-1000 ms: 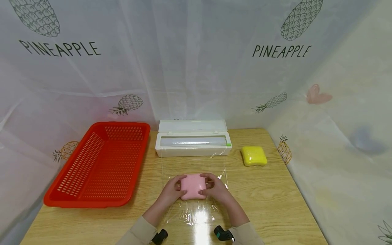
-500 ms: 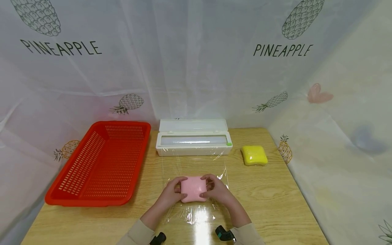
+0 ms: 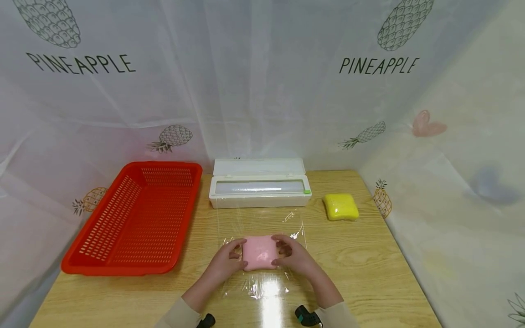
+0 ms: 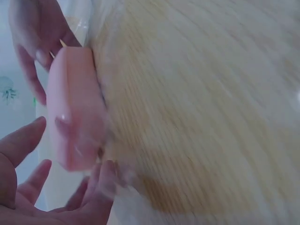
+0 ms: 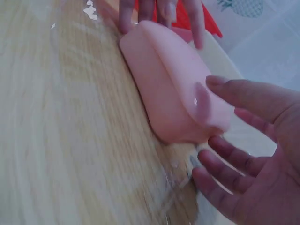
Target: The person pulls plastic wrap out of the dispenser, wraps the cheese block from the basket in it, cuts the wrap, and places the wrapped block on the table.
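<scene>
A pink, pillow-shaped bar lies on a sheet of clear cling film on the table. My left hand is at its left end, with fingers spread and the thumb a little off the side in the left wrist view. At the right end is my right hand; in the right wrist view its fingers are splayed and the thumb tip overlaps the bar's edge. The film runs from a white dispenser, whose lid is raised and roll shows inside.
To the left stands a red perforated basket. A yellow bar, glossy as if under film, lies at the right on the wooden table. A printed sheet hangs behind.
The pink bar has shifted slightly toward me. Both hands, which held it by its ends, have loosened, their fingers drawn a little outward from it.
</scene>
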`<move>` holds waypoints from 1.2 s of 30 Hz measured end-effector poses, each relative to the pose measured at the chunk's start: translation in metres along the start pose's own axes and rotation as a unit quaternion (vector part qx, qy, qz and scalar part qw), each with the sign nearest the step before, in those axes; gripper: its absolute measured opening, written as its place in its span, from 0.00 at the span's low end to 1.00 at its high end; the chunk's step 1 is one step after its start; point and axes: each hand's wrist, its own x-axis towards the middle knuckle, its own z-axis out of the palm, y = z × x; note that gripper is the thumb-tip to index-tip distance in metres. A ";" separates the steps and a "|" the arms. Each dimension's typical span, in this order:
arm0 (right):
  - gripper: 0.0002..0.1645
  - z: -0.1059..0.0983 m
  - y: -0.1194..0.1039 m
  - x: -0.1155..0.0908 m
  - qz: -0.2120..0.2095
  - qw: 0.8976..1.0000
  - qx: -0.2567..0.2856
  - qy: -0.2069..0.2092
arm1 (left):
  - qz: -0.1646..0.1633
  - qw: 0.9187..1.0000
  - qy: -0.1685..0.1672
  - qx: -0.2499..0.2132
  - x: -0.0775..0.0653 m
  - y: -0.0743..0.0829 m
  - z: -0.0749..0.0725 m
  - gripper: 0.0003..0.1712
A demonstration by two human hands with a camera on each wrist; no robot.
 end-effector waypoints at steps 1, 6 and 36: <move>0.39 -0.003 0.001 -0.003 -0.001 1.000 0.003 0.001 | 0.004 1.000 0.002 0.007 -0.002 -0.002 -0.002 0.35; 0.36 -0.021 0.009 -0.021 -0.017 1.000 0.000 0.000 | 0.057 0.998 -0.017 0.031 -0.014 -0.014 -0.014 0.30; 0.23 -0.059 0.065 -0.084 -0.178 0.965 -0.185 -0.050 | 0.191 0.946 -0.062 0.254 -0.059 -0.057 -0.048 0.17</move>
